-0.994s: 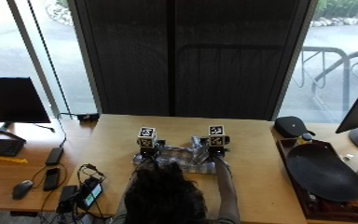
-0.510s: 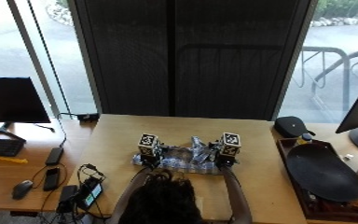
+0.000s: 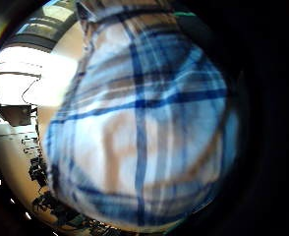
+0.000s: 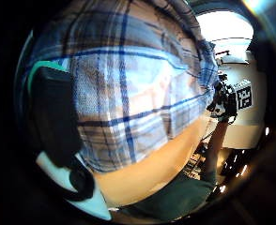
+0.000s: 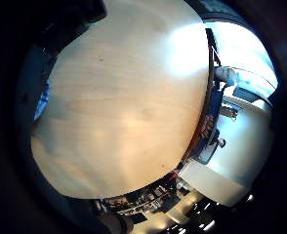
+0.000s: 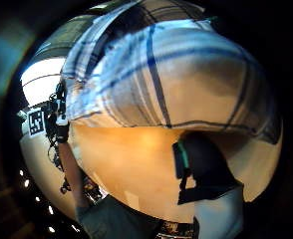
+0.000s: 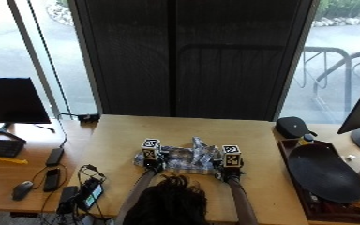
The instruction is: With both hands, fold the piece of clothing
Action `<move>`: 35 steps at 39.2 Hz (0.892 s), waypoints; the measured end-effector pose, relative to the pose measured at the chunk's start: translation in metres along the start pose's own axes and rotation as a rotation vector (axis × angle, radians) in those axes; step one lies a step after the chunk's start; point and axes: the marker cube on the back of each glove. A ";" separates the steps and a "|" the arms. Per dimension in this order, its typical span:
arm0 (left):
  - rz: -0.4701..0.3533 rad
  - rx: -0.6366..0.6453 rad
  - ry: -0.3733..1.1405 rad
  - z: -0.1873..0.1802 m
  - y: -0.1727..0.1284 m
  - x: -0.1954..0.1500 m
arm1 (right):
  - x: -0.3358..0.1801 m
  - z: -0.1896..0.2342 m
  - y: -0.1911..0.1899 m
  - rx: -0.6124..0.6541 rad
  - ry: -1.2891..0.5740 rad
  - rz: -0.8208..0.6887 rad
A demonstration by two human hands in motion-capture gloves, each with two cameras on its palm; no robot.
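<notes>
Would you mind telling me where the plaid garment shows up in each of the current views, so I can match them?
Outside view: plaid garment bunched on the wooden table, between both hands.
Left little finger view: fills most of the picture.
Left thumb view: covers the table, close to the palm.
Right thumb view: lies on the table.
Right little finger view: only a blue sliver at the table's edge.
Shared landmark: the wooden table.

Light wooden table before me, grain visible. Blue-and-white plaid garment bunched flat on top near my edge, about midway along it. My left hand on garment's left end, my right hand on its right end. Far left corner: small dark box with cable. Near left corner: dark phone-like device with tangled cables. Right edge: black pouch.
</notes>
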 end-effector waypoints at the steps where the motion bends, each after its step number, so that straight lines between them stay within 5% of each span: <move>1: -0.016 0.006 -0.012 0.003 -0.003 -0.004 | 0.000 0.001 -0.001 -0.006 0.007 0.012; 4: -0.059 -0.030 0.008 0.011 -0.006 -0.012 | -0.005 0.004 -0.005 -0.010 -0.030 -0.021; 8: -0.011 -0.110 0.118 0.014 0.000 -0.003 | -0.002 0.003 -0.004 -0.012 0.031 0.053; 14: -0.171 -0.130 -0.016 0.015 0.002 -0.019 | -0.010 0.000 -0.007 0.019 0.045 0.015; 17: -0.175 -0.170 0.006 0.015 0.008 -0.013 | -0.009 -0.005 -0.009 0.040 0.061 0.042; 28: -0.102 -0.109 0.050 0.015 0.010 0.006 | -0.027 -0.056 -0.029 0.252 -0.237 -0.143; 33: -0.193 -0.084 -0.002 0.013 0.015 0.004 | -0.043 -0.096 -0.042 0.434 -0.394 -0.236; 35: -0.200 -0.068 0.019 -0.002 0.022 0.006 | -0.050 -0.112 -0.046 0.457 -0.339 -0.108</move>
